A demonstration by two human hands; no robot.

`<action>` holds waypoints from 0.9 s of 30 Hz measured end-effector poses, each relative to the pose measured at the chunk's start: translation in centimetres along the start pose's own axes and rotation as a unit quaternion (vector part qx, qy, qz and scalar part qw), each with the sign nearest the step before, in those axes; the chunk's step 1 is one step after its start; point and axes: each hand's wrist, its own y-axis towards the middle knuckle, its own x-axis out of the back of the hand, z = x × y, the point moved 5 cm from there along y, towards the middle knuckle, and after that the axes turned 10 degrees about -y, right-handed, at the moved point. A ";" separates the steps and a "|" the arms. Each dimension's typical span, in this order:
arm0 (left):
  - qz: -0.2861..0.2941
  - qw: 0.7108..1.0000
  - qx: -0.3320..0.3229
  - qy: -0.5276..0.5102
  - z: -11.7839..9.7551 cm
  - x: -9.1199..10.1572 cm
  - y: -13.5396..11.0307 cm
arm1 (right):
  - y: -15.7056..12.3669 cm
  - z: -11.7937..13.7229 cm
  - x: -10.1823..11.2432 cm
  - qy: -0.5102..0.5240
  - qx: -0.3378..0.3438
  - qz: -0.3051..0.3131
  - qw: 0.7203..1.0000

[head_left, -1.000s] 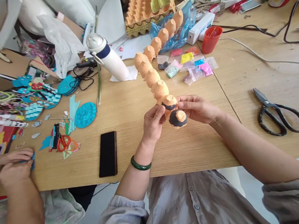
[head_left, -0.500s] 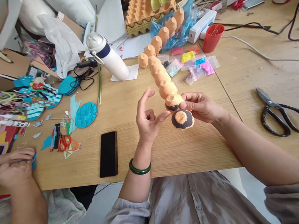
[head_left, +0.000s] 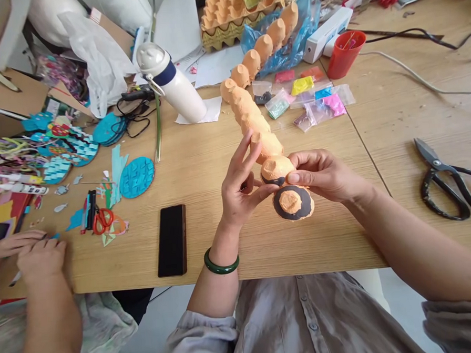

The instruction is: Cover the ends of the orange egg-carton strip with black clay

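Through my head camera I have an orange egg-carton strip held between both hands over the tabletop, its long axis running from near right to far left. The near-end cup wears a dark ring, apparently modelling clay, and faces up towards me. My right hand grasps the strip's right side at the second cup, thumb on top, the other fingers partly hidden behind. My left hand is loosely spread along the opposite side: thumb tip by the dark patch on the second cup, two fingers reaching up to the cups beyond; whether it bears any weight I cannot tell. The relation I go by is this: the ringed end lies just on the near side of both thumbs, with my right hand the closer, while the bare cups lead away past my left fingers. At the far end, the strip overlaps in view a second egg-carton strip; I cannot tell whether they touch.
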 end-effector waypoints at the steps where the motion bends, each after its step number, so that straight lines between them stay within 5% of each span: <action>1: 0.003 1.000 0.000 -0.001 0.0 -0.1 0.0 | 0.0 0.0 0.1 -0.004 0.004 -0.006 1.000; 12: 0.031 0.996 0.082 -0.004 0.3 0.1 0.0 | 0.1 -0.4 0.1 -0.049 0.009 -0.042 0.998; 23: 0.054 0.996 0.069 0.017 1.5 0.0 -0.2 | -0.3 0.5 -0.6 -0.134 0.014 -0.064 0.989; 27: 0.051 0.990 0.126 -0.035 1.6 0.1 -0.2 | -0.3 0.5 -1.0 -0.138 0.018 -0.051 0.989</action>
